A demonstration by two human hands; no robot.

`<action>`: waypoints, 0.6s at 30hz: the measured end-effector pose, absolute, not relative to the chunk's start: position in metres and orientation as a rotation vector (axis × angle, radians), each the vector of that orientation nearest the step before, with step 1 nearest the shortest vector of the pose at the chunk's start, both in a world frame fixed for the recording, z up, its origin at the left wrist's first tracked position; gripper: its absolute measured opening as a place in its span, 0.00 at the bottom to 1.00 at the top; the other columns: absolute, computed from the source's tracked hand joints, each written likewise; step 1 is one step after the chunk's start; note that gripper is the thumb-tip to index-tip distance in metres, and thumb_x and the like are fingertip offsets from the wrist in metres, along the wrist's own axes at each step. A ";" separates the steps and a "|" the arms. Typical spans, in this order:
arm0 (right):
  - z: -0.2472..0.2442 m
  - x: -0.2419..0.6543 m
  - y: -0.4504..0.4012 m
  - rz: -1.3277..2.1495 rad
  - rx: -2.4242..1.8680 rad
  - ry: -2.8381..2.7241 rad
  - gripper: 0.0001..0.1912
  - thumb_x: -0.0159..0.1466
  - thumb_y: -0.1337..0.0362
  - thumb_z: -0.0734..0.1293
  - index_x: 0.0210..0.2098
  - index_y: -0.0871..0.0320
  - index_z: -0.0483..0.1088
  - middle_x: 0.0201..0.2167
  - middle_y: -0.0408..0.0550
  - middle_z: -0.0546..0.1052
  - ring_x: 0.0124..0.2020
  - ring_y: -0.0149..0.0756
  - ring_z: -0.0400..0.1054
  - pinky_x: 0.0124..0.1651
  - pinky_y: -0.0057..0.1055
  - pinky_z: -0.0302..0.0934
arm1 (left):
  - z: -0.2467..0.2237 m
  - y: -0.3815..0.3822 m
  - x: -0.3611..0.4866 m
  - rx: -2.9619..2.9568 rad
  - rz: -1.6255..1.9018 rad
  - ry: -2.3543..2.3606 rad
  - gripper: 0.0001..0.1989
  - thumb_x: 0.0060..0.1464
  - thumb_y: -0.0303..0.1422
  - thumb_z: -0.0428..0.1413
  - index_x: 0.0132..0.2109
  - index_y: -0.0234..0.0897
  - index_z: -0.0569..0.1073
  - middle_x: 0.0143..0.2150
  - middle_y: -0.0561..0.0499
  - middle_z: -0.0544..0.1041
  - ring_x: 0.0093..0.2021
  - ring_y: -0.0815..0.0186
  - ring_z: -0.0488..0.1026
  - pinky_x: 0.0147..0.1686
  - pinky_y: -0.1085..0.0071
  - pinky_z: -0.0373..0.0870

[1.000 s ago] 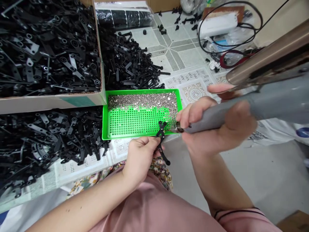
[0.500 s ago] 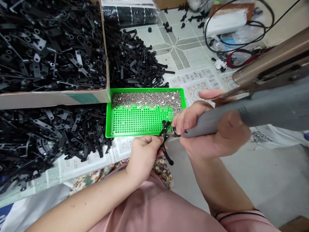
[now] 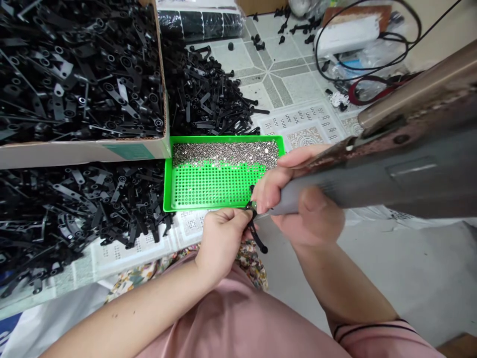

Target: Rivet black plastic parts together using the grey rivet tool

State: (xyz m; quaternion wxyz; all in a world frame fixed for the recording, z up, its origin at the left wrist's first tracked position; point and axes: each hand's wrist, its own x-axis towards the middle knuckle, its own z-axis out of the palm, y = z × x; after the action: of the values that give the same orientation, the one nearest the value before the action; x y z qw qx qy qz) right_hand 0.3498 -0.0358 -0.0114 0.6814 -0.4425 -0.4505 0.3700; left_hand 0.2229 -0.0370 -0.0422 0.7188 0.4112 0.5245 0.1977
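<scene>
My left hand pinches a small black bracket of jointed arms just past the table's front edge. My right hand is wrapped round a thick grey electric screwdriver, whose body reaches up to the right edge. The tool's tip is at the bracket beside my left fingertips; my right fingers partly hide the contact. Right behind both hands lies a green perforated tray, with many small silver screws heaped along its far side.
A cardboard box full of black metal parts stands at the left. More loose black parts are piled in front of it and behind the tray. At the back right lie a black cable and plastic bags. A plastic-wrapped pack sits at the back.
My right hand and the electric screwdriver have moved left, bringing the tool closer against the bracket. My left hand and the bracket have stayed almost in place.
</scene>
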 end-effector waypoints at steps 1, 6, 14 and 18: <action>-0.012 0.351 -0.036 0.831 -1.018 -1.043 0.15 0.54 0.47 0.68 0.30 0.50 0.67 0.16 0.38 0.68 0.17 0.33 0.65 0.23 0.34 0.62 | -0.043 -0.037 0.223 0.919 0.448 1.152 0.16 0.52 0.36 0.53 0.20 0.35 0.70 0.16 0.54 0.68 0.19 0.72 0.60 0.22 0.74 0.56; -0.009 0.358 -0.035 0.698 -0.934 -1.022 0.16 0.55 0.47 0.67 0.36 0.49 0.69 0.14 0.37 0.67 0.13 0.33 0.61 0.18 0.33 0.60 | -0.044 -0.037 0.222 0.895 0.452 1.148 0.15 0.51 0.37 0.54 0.21 0.34 0.72 0.17 0.54 0.69 0.19 0.72 0.61 0.22 0.74 0.56; -0.033 0.380 -0.034 0.548 -0.965 -0.804 0.11 0.57 0.57 0.65 0.38 0.55 0.70 0.14 0.37 0.66 0.11 0.31 0.59 0.16 0.32 0.58 | -0.036 -0.038 0.222 0.754 0.420 1.154 0.07 0.42 0.32 0.61 0.25 0.35 0.70 0.22 0.56 0.71 0.22 0.72 0.66 0.24 0.76 0.61; -0.042 0.382 -0.034 0.567 -0.951 -0.830 0.11 0.57 0.57 0.66 0.37 0.54 0.69 0.14 0.36 0.66 0.11 0.32 0.59 0.15 0.32 0.57 | -0.039 -0.041 0.222 0.761 0.433 1.172 0.05 0.44 0.31 0.60 0.27 0.35 0.71 0.24 0.56 0.72 0.24 0.72 0.67 0.26 0.76 0.63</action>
State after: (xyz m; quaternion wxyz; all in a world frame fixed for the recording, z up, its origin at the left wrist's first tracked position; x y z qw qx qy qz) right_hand 0.3820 -0.0336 -0.0415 0.7701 -0.4384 -0.3827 0.2614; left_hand 0.2219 -0.0415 -0.0391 0.7440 0.3476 0.5352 0.1979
